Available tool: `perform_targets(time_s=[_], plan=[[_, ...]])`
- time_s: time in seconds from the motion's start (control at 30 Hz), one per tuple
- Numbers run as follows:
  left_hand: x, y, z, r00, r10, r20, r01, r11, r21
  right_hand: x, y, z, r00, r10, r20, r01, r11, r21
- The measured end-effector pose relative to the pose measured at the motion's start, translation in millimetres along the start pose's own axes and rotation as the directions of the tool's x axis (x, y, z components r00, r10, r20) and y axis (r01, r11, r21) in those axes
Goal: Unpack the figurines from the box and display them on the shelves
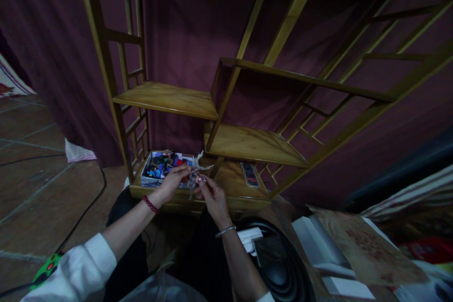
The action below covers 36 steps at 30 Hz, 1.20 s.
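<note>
Single view, head-worn camera. Looks forward and down from above seated person's lap. Wide-angle lens, edges bent. Both forearms enter from near edge; left hand [173, 180] and right hand [211, 195] near centre, close to lens. Wooden shelf unit [230, 144] just beyond hands, curtain [184, 28] behind it, far. Tiled floor [31, 170] at left, clutter at near right.
</note>
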<state>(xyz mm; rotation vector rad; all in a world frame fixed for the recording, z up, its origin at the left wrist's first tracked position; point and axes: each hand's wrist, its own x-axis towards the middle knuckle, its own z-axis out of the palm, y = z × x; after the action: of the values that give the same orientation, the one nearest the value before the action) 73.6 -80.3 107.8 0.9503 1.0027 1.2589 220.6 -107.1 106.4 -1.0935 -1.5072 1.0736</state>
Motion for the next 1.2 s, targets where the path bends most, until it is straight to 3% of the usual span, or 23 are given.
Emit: perform_targets(time_s=[0.3,0.77,1.0,1.2], plan=[[-5,-7,2,0.987,0.032,0.16,-0.027,0.999,-0.033,-2,-9,-10,0.997,-0.048,-0.057,0.05,0.998,0.035],[-6,-11,33,0.993,0.077,0.088,-0.06,0.981,-0.185,-6,-11,-22,0.975,-0.108,-0.196,0.111,0.994,0.004],[-9,-8,50,0.979,0.172,0.111,-0.164,0.983,-0.078,-3,-8,-37,0.959,-0.144,-0.245,0.143,0.989,-0.019],[-7,-3,63,0.982,0.17,0.083,-0.175,0.982,0.067,-3,-12,-46,0.952,-0.152,-0.266,0.152,0.988,-0.023]])
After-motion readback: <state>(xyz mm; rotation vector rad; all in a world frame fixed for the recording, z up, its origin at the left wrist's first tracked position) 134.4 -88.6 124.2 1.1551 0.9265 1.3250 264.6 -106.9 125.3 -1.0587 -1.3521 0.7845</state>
